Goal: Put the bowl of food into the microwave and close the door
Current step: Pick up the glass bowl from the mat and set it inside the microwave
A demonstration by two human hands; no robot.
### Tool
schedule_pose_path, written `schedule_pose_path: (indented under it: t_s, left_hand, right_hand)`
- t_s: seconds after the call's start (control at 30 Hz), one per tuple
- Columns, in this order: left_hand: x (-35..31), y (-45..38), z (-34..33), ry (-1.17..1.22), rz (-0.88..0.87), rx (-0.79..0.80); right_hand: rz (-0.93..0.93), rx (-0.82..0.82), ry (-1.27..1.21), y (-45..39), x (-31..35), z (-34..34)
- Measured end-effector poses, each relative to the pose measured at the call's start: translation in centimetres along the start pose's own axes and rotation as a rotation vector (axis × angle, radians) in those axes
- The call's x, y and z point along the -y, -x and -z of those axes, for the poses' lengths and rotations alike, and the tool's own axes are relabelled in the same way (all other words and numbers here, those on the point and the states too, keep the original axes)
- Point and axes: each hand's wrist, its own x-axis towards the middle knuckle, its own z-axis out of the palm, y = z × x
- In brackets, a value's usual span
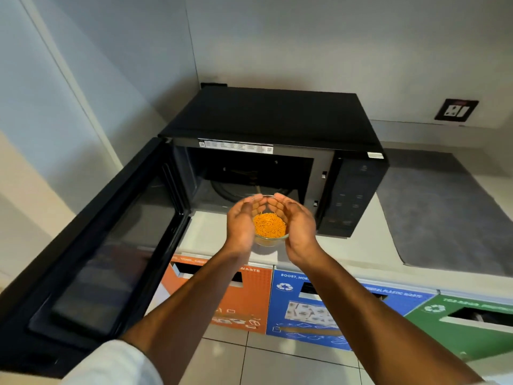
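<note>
A small clear glass bowl (270,227) filled with orange shredded food is cupped between both hands. My left hand (242,221) wraps its left side and my right hand (297,223) wraps its right side. The bowl is in the air over the counter, just in front of the cavity of the black microwave (266,120). The microwave door (105,245) is swung wide to the left, toward me. Inside the cavity the round turntable (224,190) shows, partly hidden behind my fingers.
The microwave stands on a pale counter (361,245) with a grey mat (444,212) to its right. A wall socket (456,109) is at the back right. Below the counter front are orange (238,307), blue (311,307) and green (466,323) waste bins over a tiled floor.
</note>
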Motion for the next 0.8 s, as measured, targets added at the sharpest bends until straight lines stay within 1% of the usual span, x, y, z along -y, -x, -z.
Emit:
schedule_pose_path:
  t_s: [0.13,0.23,0.37,0.57,0.7,0.8]
  left_hand:
    - [-0.6,-3.4,1.5,0.067,-0.019,-0.013]
    - [-0.2,-6.4,1.9,0.051,-0.045,-0.030]
    - [1.3,-11.0,1.8,0.072,-0.126,-0.047]
    - [3.4,-16.3,0.1,0.119,-0.250,0.010]
    - [4.5,-19.2,-0.4,0.108,-0.269,0.024]
    - [4.9,-21.4,-0.3,0.063,-0.246,0.014]
  right_hand:
    - [-0.005,0.011,-0.012,-3.6,-1.6,-2.5]
    - [-0.002,0.011,-0.036,-6.8,-3.1,-3.5]
    - [0.020,-0.029,-0.056,-11.3,-4.6,-3.8]
    - [0.074,-0.049,-0.106,-15.5,-4.6,-3.9]
    - [0.123,-0.086,-0.068,-18.0,-4.6,-4.2]
    - [0.121,-0.109,-0.046,-19.7,-4.9,-4.8]
